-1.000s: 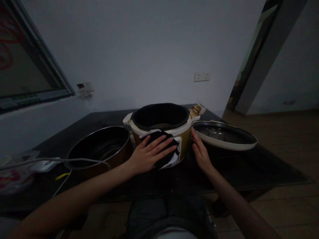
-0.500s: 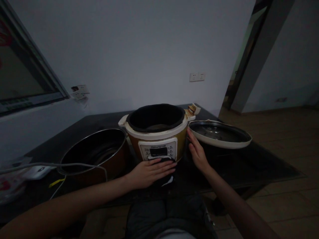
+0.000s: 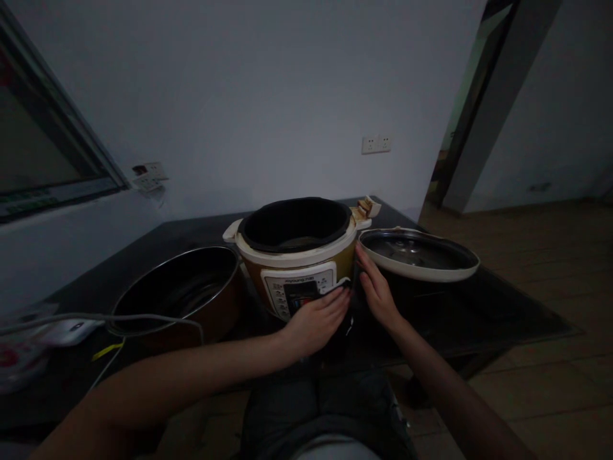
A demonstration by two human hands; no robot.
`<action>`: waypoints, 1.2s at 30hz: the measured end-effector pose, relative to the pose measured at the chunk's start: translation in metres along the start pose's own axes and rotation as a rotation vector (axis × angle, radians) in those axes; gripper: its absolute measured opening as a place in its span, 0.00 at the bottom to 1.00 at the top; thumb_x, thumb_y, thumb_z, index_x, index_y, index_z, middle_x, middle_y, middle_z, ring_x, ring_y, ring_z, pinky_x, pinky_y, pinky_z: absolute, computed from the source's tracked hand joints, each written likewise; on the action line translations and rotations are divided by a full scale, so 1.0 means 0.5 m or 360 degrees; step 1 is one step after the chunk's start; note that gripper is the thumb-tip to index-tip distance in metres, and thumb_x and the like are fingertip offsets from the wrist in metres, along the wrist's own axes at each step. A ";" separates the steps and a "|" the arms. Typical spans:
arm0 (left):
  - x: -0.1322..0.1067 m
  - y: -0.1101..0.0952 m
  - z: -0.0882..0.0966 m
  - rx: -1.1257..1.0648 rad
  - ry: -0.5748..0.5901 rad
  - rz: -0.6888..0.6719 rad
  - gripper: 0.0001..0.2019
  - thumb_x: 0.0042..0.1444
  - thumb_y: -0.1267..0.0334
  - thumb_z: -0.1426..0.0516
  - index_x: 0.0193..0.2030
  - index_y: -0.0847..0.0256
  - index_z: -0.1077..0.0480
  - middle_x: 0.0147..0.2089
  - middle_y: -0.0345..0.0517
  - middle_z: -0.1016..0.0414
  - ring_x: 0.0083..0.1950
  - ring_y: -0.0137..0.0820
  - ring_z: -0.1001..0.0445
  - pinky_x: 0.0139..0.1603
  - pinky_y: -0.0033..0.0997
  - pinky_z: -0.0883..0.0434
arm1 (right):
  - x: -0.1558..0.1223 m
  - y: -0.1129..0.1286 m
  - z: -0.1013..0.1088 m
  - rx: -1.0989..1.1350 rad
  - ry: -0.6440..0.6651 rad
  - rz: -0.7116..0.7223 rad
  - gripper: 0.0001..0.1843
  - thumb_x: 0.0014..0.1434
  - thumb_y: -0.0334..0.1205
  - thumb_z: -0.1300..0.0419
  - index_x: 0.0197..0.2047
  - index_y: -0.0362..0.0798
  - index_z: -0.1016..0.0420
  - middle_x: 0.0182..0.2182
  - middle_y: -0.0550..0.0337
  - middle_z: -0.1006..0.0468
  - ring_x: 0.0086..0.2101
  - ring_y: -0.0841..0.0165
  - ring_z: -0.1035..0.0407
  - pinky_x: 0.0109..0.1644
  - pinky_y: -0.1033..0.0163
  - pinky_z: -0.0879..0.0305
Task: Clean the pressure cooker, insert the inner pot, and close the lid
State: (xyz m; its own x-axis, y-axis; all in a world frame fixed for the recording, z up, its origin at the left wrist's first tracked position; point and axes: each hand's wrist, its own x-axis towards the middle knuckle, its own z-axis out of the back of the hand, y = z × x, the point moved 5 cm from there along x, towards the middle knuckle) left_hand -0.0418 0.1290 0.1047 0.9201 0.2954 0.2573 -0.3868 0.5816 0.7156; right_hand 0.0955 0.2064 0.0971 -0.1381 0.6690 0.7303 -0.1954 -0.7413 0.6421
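An electric pressure cooker (image 3: 256,260) with a white rim and a gold body stands on the dark table, its top uncovered and its dark inside showing. My left hand (image 3: 318,321) presses a dark cloth (image 3: 345,285) with white patches against the right part of the control panel (image 3: 275,281). Much of the cloth is hidden under the fingers. With fingers stretched out, my right hand (image 3: 376,291) lies against the cooker's right side, just by the edge of the round lid (image 3: 428,273). That lid rests with its inner side up.
Left of the cooker sits a brown inner pot (image 3: 225,306) with a dark inside. A grey cable (image 3: 143,316) crosses in front of it. Farther left are a white device (image 3: 79,331) and a plastic bag (image 3: 22,364). The table (image 3: 522,319) ends at the right, and a wall stands behind.
My left hand has slid the cloth to the right and slightly up over the panel, uncovering its middle and left buttons. My right hand stays at the cooker's side.
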 end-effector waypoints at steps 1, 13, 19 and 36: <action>0.007 -0.011 -0.013 0.0025 0.0034 0.0005 0.21 0.58 0.69 0.51 0.56 0.72 0.30 0.61 0.54 0.30 0.65 0.37 0.36 0.71 0.41 0.49 | 0.001 0.000 0.000 0.0004 -0.0006 0.0002 0.25 0.68 0.47 0.54 0.67 0.66 0.48 0.68 0.70 0.47 0.66 0.64 0.53 0.69 0.48 0.53; -0.094 -0.039 -0.031 0.0380 0.0203 -0.0338 0.24 0.50 0.65 0.47 0.56 0.48 0.28 0.66 0.30 0.37 0.72 0.27 0.52 0.75 0.33 0.54 | 0.000 -0.001 0.004 -0.0016 -0.0015 -0.0026 0.25 0.68 0.46 0.55 0.67 0.63 0.46 0.68 0.68 0.46 0.66 0.64 0.53 0.70 0.47 0.56; -0.198 0.007 -0.036 0.0446 0.0134 -0.0451 0.30 0.42 0.69 0.46 0.53 0.38 0.29 0.69 0.15 0.47 0.74 0.23 0.64 0.75 0.34 0.61 | 0.000 -0.004 0.003 -0.0057 0.0002 -0.0063 0.26 0.67 0.45 0.52 0.67 0.63 0.47 0.68 0.67 0.48 0.66 0.64 0.53 0.70 0.46 0.57; -0.298 0.098 -0.063 0.0499 0.0241 -0.0598 0.33 0.52 0.67 0.47 0.63 0.30 0.43 0.71 0.04 0.62 0.72 0.13 0.72 0.72 0.25 0.55 | -0.004 -0.009 0.001 -0.0042 0.0007 -0.0105 0.29 0.65 0.44 0.48 0.68 0.65 0.49 0.69 0.66 0.50 0.67 0.61 0.54 0.68 0.44 0.51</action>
State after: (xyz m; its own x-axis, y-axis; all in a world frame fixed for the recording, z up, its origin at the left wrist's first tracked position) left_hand -0.1999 0.1373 0.0809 0.9638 0.2297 -0.1352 0.0271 0.4204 0.9070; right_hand 0.0969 0.2085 0.0929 -0.1282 0.7168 0.6854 -0.2296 -0.6938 0.6826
